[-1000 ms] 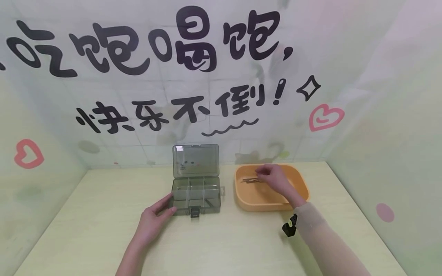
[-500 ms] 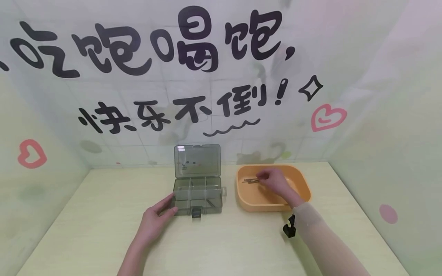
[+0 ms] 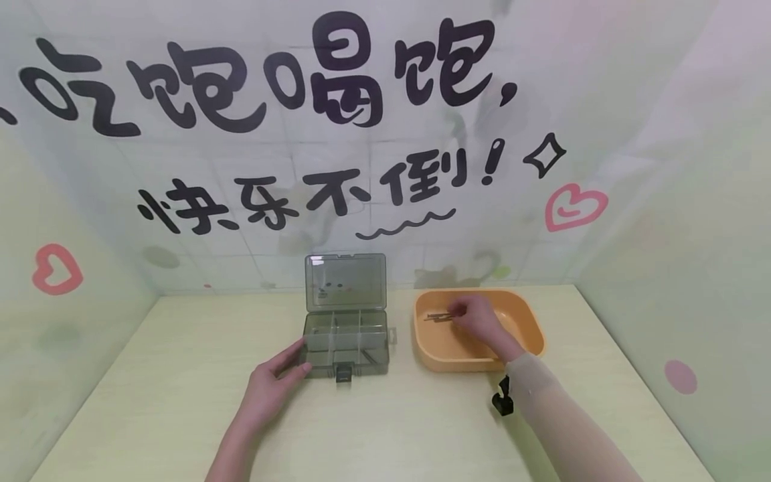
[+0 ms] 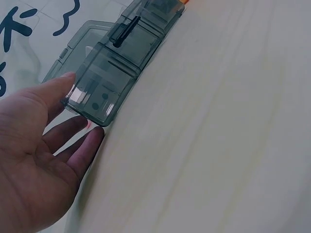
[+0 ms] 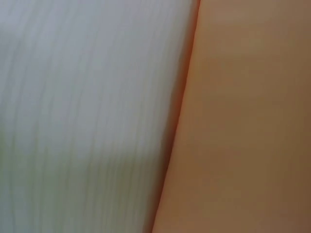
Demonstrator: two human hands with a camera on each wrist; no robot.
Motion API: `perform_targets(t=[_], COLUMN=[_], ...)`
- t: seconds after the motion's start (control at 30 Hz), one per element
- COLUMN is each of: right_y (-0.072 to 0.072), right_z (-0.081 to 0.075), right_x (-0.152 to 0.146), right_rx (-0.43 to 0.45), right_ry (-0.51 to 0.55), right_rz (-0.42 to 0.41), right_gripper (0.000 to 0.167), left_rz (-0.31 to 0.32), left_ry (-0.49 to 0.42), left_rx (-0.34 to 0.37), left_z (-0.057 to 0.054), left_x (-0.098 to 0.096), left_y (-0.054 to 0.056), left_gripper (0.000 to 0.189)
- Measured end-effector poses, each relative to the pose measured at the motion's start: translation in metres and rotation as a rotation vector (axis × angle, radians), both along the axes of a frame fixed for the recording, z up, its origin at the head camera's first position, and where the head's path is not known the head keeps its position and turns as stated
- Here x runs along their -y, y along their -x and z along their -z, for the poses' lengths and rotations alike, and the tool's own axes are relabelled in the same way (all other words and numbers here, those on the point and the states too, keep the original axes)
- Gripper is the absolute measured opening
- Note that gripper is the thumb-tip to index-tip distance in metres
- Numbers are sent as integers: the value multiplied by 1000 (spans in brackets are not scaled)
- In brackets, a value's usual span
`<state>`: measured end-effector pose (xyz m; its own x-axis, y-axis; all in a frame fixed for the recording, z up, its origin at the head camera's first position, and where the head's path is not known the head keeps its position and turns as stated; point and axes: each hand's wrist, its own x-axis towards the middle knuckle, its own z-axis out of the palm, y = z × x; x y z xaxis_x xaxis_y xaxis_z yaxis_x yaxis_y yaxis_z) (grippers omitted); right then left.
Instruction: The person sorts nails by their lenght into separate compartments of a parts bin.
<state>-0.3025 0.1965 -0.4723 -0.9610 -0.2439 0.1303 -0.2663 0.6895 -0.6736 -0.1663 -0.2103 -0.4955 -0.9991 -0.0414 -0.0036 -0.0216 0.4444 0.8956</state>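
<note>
A grey see-through compartment box [image 3: 346, 358] stands on the table with its lid raised against the wall. My left hand [image 3: 269, 388] rests at its left end with relaxed fingers; in the left wrist view the fingertips [image 4: 92, 138] touch that end wall. One dark thin piece [image 3: 369, 355] lies in the front right compartment. To the right, my right hand [image 3: 480, 321] reaches into an orange tray [image 3: 464, 365], its bent fingertips at several thin, dark, nail-like metal pieces [image 3: 438, 316]. Whether the fingers pinch one is hidden.
The pale wooden table [image 3: 385, 428] is bounded by a printed back wall [image 3: 289, 268] and side walls. A black device [image 3: 502, 402] hangs at the right wrist. Only the table and the tray's outer wall [image 5: 233, 126] fill the right wrist view.
The head view has shifted slightly. My left hand stays at the box's end; my right hand stays in the tray with its fingertips moving slightly among the metal pieces.
</note>
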Motion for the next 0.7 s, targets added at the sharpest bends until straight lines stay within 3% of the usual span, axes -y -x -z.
perform_targets(t=[0.33, 0.53, 0.7], right_y=[1, -1, 0], right_z=[3, 2, 1], right_x=[-3, -5, -1], right_rx=[7, -62, -27], right_ry=[-53, -34, -51], right_rz=[-17, -74, -32], right_gripper=[24, 22, 22], left_rz=[-11, -10, -10], left_ry=[3, -4, -9], left_rx=[-3, 7, 16], left_z=[3, 3, 3], left_x=[0, 0, 0], left_y=[1, 1, 2], left_gripper=[59, 58, 58])
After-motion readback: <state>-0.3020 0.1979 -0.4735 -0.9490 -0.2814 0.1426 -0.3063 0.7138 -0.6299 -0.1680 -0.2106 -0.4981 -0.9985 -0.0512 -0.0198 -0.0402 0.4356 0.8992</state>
